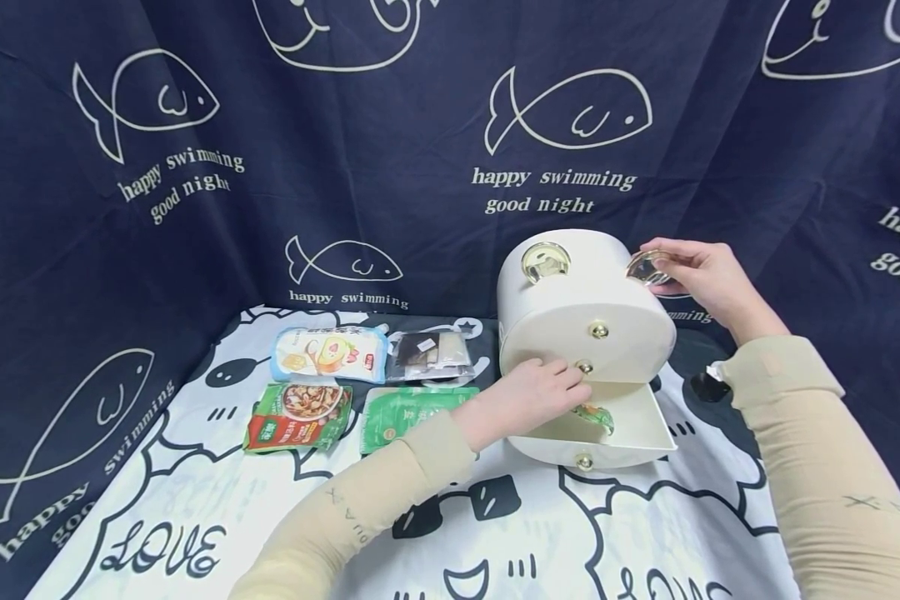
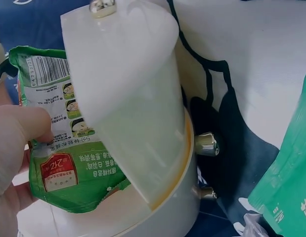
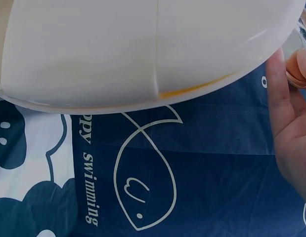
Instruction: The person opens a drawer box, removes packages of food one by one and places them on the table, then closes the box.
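Observation:
A white rounded box with gold knobs stands on the cloth, its lowest drawer pulled out. My left hand reaches in at that drawer's left side. In the left wrist view, its thumb and fingers pinch a green food packet with a barcode, partly inside the drawer. Only a little of the packet shows in the head view. My right hand grips the shiny gold round ear at the box's upper right. The right wrist view shows mostly the box's side.
Left of the box lie a blue-and-white pouch, a clear packet with dark contents, a red-and-green food packet and a green pouch. A second gold ear sits at the box's upper left. A dark curtain hangs behind.

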`<state>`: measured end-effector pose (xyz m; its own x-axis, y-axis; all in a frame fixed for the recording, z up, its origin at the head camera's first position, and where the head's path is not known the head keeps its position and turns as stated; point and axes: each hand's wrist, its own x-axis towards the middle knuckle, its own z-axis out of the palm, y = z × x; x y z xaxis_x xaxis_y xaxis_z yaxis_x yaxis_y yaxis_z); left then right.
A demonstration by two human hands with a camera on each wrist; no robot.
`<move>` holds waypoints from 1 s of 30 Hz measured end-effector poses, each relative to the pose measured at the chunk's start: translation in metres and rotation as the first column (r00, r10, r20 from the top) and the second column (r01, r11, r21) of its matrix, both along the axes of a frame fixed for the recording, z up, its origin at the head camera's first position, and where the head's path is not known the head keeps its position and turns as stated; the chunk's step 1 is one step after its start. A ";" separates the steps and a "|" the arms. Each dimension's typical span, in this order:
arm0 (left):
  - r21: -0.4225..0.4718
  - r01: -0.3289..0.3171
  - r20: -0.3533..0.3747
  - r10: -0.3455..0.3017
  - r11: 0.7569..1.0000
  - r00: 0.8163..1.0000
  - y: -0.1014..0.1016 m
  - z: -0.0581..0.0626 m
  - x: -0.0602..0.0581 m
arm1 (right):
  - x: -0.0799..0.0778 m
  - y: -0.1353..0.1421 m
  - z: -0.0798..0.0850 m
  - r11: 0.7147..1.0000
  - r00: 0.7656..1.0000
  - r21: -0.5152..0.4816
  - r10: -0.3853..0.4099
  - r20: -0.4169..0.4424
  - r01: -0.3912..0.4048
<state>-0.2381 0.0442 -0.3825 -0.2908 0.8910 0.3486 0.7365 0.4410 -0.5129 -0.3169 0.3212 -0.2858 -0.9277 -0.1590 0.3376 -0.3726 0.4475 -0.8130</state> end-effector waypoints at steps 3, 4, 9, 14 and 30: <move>0.002 -0.007 0.003 0.007 1.000 1.000 -0.003 0.003 0.002 | 0.000 0.000 0.000 1.000 1.000 0.001 -0.002 0.003 0.002; 0.008 -0.007 0.002 0.007 1.000 1.000 -0.004 0.004 0.003 | 0.000 0.000 0.000 1.000 1.000 0.001 -0.003 0.005 0.003; 0.056 0.005 -0.035 -0.003 0.998 0.999 -0.010 0.005 0.006 | -0.001 0.000 -0.001 1.000 1.000 -0.011 0.010 0.006 -0.010; 0.110 0.036 -0.059 -0.030 0.993 0.998 -0.013 0.006 0.008 | -0.002 0.000 -0.001 1.000 1.000 -0.024 0.018 0.001 -0.018; 0.168 0.055 -0.039 -0.049 0.984 0.998 -0.028 0.020 0.022 | -0.002 -0.001 0.000 1.000 1.000 -0.017 0.017 -0.004 -0.017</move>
